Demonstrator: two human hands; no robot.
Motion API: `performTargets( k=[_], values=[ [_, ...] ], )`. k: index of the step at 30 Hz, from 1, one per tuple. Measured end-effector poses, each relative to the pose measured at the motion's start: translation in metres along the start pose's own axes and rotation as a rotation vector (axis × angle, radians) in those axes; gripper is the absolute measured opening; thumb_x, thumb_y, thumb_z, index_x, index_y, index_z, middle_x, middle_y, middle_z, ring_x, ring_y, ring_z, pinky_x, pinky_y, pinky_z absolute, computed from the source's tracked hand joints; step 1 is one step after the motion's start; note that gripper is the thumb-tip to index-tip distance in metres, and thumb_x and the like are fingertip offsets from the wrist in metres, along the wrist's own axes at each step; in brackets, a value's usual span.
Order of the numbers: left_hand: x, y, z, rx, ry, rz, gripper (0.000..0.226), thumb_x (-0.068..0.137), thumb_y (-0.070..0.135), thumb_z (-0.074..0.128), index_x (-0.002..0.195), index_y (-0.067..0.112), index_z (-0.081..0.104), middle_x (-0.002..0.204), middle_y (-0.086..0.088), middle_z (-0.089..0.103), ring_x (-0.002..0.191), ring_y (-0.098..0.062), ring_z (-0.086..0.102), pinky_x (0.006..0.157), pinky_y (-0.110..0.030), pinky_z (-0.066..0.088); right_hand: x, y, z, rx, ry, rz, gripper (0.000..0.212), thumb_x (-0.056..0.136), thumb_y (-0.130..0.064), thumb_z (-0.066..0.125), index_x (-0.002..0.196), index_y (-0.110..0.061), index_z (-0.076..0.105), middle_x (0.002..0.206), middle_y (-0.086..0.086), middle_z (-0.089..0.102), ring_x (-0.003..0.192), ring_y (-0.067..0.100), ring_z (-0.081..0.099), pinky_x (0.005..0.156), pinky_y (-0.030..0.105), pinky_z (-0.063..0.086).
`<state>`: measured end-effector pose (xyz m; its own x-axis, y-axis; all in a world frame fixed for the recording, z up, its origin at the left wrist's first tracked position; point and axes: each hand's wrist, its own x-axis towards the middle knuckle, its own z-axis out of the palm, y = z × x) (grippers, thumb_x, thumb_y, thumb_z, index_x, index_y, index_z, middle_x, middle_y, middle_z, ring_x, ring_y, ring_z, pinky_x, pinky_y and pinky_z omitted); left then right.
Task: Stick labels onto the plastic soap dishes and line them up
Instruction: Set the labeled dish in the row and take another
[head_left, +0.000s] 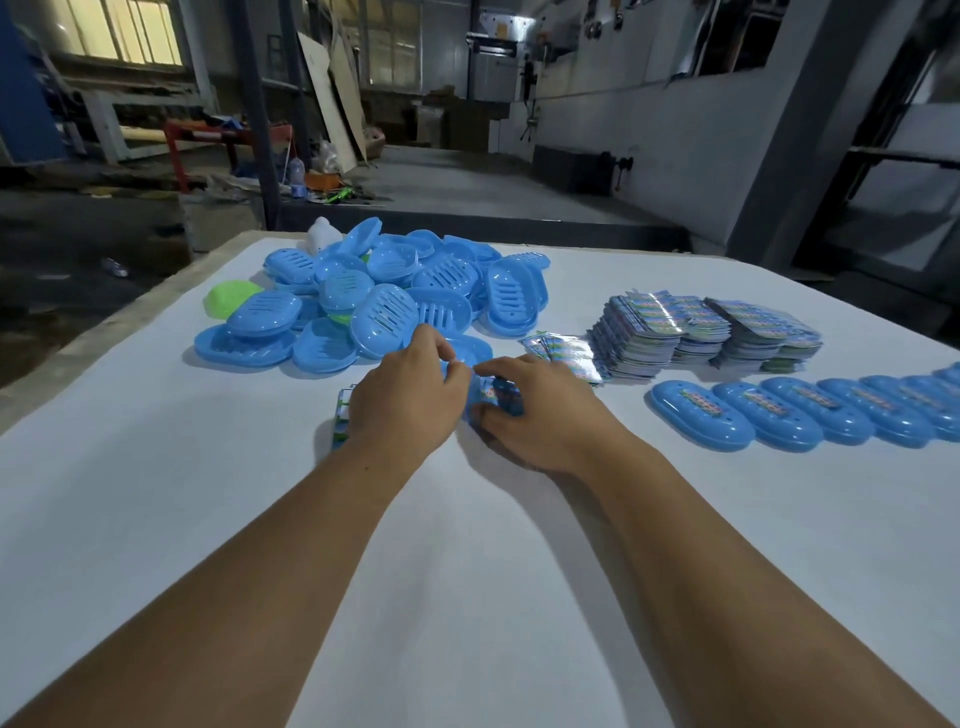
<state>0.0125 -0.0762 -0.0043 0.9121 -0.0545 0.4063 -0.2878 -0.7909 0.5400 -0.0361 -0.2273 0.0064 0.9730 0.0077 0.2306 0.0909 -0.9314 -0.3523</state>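
A blue soap dish (500, 399) with a colourful label on top lies on the white table, between my two hands. My right hand (540, 418) grips it, thumb on the near edge and fingers curled over the far edge. My left hand (410, 397) has curled fingers and pinches the dish's left end; what lies under the fingertips is hidden. A colourful label sheet (340, 418) sticks out from under my left hand. Behind the hands is a loose pile of unlabelled blue dishes (384, 296). A row of labelled dishes (779, 413) runs along the right.
Stacks of labels (701, 332) stand at the right rear, with loose labels (561, 348) spread beside them. A green dish (231, 299) lies at the pile's left edge. The white table (467, 571) ends at the left and back, with workshop floor beyond.
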Motion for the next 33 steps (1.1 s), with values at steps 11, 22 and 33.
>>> performTargets(
  k=[11,22,33],
  values=[
    [0.000,-0.007,0.000,-0.007,-0.012,0.012,0.016,0.091,0.042,0.055,0.102,0.034,0.047,0.086,0.004,0.067,0.080,-0.025,0.060,0.069,-0.035,0.042,-0.038,0.039,-0.021,-0.217,0.222,0.454,0.056,0.090,-0.057,0.050,0.134,-0.022,0.051,0.130,0.009,0.058,0.122,0.038,0.050,0.100,0.047,0.037],
    [-0.004,-0.007,-0.001,-0.019,-0.038,0.016,0.019,0.091,0.045,0.059,0.103,0.034,0.048,0.087,0.005,0.067,0.085,-0.026,0.063,0.073,-0.036,0.045,-0.044,0.062,-0.035,-0.235,0.297,0.566,0.049,0.093,-0.053,0.056,0.130,-0.021,0.055,0.132,0.011,0.053,0.123,0.038,0.045,0.098,0.046,0.036],
    [-0.003,-0.010,-0.004,-0.026,-0.033,0.031,0.015,0.091,0.045,0.059,0.099,0.035,0.052,0.075,0.010,0.064,0.082,-0.023,0.062,0.071,-0.035,0.046,-0.036,0.083,-0.040,-0.187,0.438,0.626,0.039,0.092,-0.033,0.066,0.130,-0.026,0.057,0.139,0.009,0.044,0.128,0.038,0.038,0.102,0.046,0.033]
  ],
)
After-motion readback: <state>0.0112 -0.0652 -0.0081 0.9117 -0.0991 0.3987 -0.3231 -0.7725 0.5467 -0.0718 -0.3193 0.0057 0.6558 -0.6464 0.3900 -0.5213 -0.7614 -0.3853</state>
